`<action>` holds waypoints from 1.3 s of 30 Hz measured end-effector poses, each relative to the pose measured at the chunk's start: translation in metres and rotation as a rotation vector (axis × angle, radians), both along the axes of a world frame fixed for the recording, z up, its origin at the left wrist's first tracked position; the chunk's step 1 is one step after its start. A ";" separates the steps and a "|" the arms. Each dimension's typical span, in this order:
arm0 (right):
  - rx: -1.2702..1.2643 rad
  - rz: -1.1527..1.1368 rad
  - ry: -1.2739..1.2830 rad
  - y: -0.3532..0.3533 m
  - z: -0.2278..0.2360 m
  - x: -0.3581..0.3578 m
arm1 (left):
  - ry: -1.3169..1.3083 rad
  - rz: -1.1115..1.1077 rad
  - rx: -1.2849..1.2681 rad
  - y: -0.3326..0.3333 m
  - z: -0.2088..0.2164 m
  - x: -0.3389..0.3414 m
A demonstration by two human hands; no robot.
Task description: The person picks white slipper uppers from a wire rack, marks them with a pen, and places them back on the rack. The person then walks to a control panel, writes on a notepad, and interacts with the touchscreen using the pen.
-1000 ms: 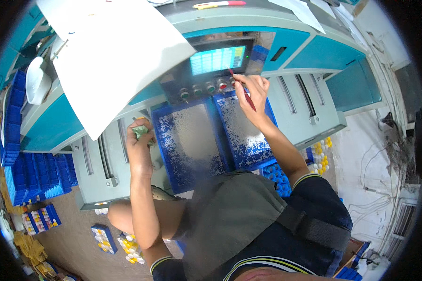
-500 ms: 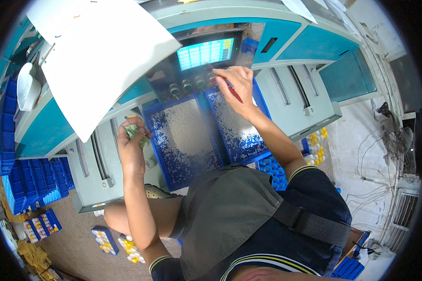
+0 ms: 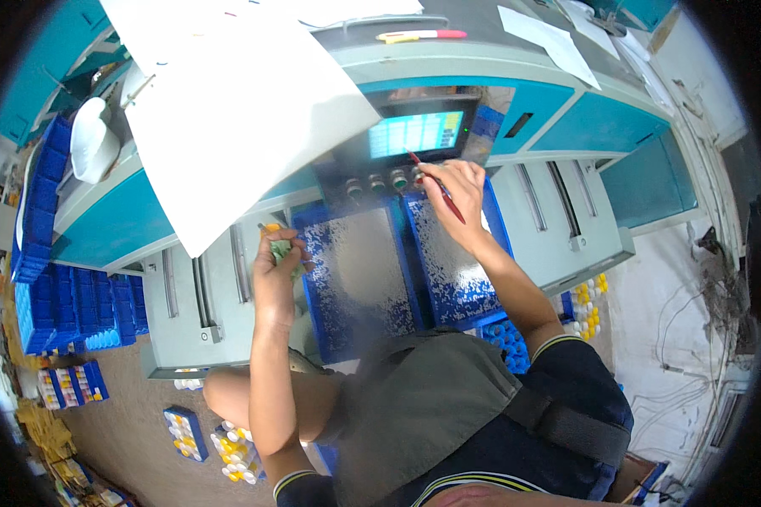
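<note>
My right hand point(image 3: 462, 188) grips a slim dark red pen point(image 3: 455, 209); its tip points at the lit screen point(image 3: 413, 135) of the machine's control panel. Whether the tip touches the glass I cannot tell. My left hand point(image 3: 275, 275) is closed around a crumpled pale green piece point(image 3: 280, 249), perhaps cloth or paper, beside the left blue tray point(image 3: 316, 308). Something small and orange shows at its fingertips. White granules lie spread over the left tray and the right blue tray point(image 3: 504, 228). A row of knobs point(image 3: 376, 182) sits just under the screen.
A large white sheet point(image 3: 228, 110) hangs over the machine's front at left. Pale metal ledges with slots point(image 3: 558, 203) flank the trays. Stacked blue bins point(image 3: 76, 313) stand at left, and boxes of white and yellow caps point(image 3: 186, 435) rest on the floor. Pens point(image 3: 423, 35) lie on top.
The view has tilted up and shifted left, showing more of the machine's top. Both hands keep their holds; the pen stays at the screen, its tip now slightly higher against it.
</note>
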State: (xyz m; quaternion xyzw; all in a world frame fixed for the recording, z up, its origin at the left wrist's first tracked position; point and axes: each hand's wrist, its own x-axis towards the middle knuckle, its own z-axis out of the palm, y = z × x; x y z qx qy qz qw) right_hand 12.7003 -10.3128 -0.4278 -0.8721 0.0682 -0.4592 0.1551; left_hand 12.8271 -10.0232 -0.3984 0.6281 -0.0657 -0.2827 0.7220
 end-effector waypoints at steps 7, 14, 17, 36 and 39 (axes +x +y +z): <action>0.017 -0.016 0.004 0.000 0.002 -0.006 | -0.014 0.001 0.034 -0.002 0.004 0.000; 0.054 -0.107 0.017 -0.010 -0.005 -0.018 | 0.004 0.001 0.042 -0.003 0.009 -0.004; 0.050 -0.156 0.024 -0.012 -0.005 -0.022 | -0.025 -0.006 0.051 -0.004 0.009 -0.005; -0.004 0.009 -0.042 -0.004 0.001 0.000 | -0.056 -0.037 0.009 0.001 0.005 -0.002; 0.037 -0.038 -0.065 -0.007 0.009 -0.002 | -0.050 0.004 -0.013 -0.002 0.007 -0.004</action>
